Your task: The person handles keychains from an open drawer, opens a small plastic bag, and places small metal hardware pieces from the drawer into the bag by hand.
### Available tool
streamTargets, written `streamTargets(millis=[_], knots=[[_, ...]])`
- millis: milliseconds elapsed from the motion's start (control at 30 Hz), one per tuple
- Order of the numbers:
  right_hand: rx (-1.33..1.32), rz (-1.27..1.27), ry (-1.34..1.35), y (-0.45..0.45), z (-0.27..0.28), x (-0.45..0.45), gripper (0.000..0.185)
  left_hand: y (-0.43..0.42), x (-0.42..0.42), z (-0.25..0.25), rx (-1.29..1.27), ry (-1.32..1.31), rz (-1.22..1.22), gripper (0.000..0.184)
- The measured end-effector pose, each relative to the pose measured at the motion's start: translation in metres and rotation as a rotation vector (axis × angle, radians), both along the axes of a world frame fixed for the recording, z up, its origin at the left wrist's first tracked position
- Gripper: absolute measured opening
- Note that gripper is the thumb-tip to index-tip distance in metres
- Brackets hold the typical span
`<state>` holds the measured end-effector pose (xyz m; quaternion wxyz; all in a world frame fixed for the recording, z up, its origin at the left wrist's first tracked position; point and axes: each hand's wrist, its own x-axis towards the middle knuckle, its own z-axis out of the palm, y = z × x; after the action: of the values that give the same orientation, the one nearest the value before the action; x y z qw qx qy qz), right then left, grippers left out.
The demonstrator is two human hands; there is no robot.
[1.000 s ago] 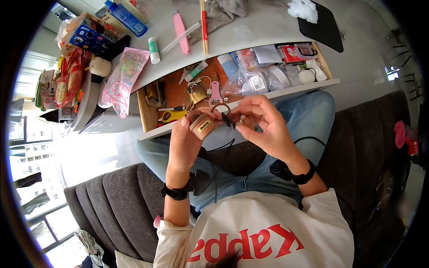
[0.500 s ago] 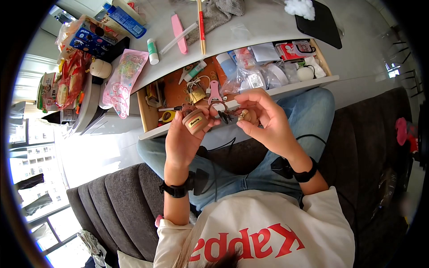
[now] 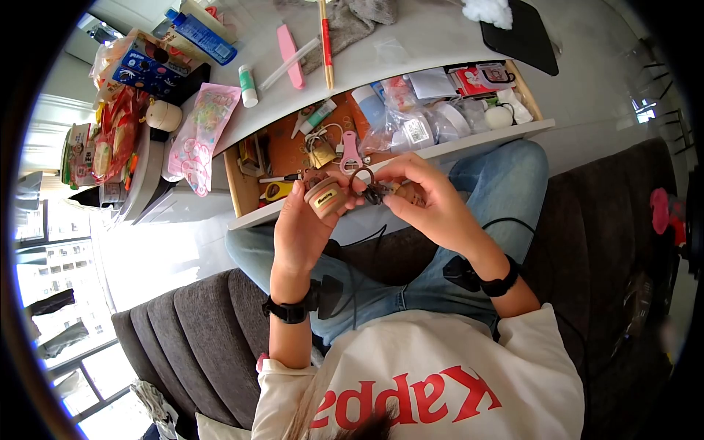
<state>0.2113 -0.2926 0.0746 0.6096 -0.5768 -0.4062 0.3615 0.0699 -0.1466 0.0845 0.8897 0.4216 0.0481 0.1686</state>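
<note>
My left hand (image 3: pixel 297 227) is closed around a brown bear figurine (image 3: pixel 325 198) shaped like a cup with a cream label. Facing it, my right hand (image 3: pixel 429 194) pinches a small tan and brown figure (image 3: pixel 409 193), partly hidden by its fingers. A dark ring (image 3: pixel 361 178) and a black piece (image 3: pixel 375 194) sit between the two hands, close to the left fingertips. Whether the ring is fixed to either figure I cannot tell. Both hands are over the front edge of the open drawer (image 3: pixel 440 156).
In the drawer lie a brass padlock (image 3: pixel 320 150), a pink tool (image 3: pixel 350 152), yellow-handled scissors (image 3: pixel 277 191) and clear plastic packaging (image 3: pixel 414 132). On the desk are a glue stick (image 3: pixel 248 86), a pink bag (image 3: pixel 203 136), a blue bottle (image 3: pixel 202 37) and a black tablet-like board (image 3: pixel 521 40).
My right hand has shifted slightly left and down, bringing its figure nearer the bear figurine. The dark ring now stands more upright, and the right fingers cover more of the tan figure.
</note>
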Motion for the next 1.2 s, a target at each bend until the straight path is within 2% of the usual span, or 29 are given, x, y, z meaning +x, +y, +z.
streamTargets(millis=[233,333,467,633,833,933,1067,1200], knots=[[-0.040,0.089,0.093,0.005,-0.004,-0.008,0.025,0.000,-0.004,-0.007,-0.036,0.028,0.015,0.043],[-0.126,0.134,0.245,0.003,0.004,-0.007,0.024,0.001,-0.005,-0.006,-0.014,0.023,-0.002,0.044],[0.002,0.162,0.104,0.004,-0.006,-0.007,0.023,0.002,-0.008,-0.008,-0.033,0.058,-0.007,0.048],[0.146,0.143,-0.004,0.000,-0.002,-0.010,0.023,-0.007,-0.007,0.000,0.094,0.094,0.054,0.054],[0.026,0.117,-0.135,-0.009,0.000,-0.002,0.019,-0.016,0.006,0.013,0.261,0.106,-0.008,0.049],[0.062,0.148,0.327,-0.015,-0.004,0.003,0.021,-0.022,0.023,0.022,0.304,0.149,0.039,0.052],[0.042,0.056,0.313,-0.021,-0.003,0.019,0.026,-0.016,0.038,0.007,0.404,0.247,0.050,0.041],[0.023,-0.046,0.314,-0.015,-0.015,0.022,0.028,-0.025,0.050,-0.012,0.381,0.345,0.006,0.033]])
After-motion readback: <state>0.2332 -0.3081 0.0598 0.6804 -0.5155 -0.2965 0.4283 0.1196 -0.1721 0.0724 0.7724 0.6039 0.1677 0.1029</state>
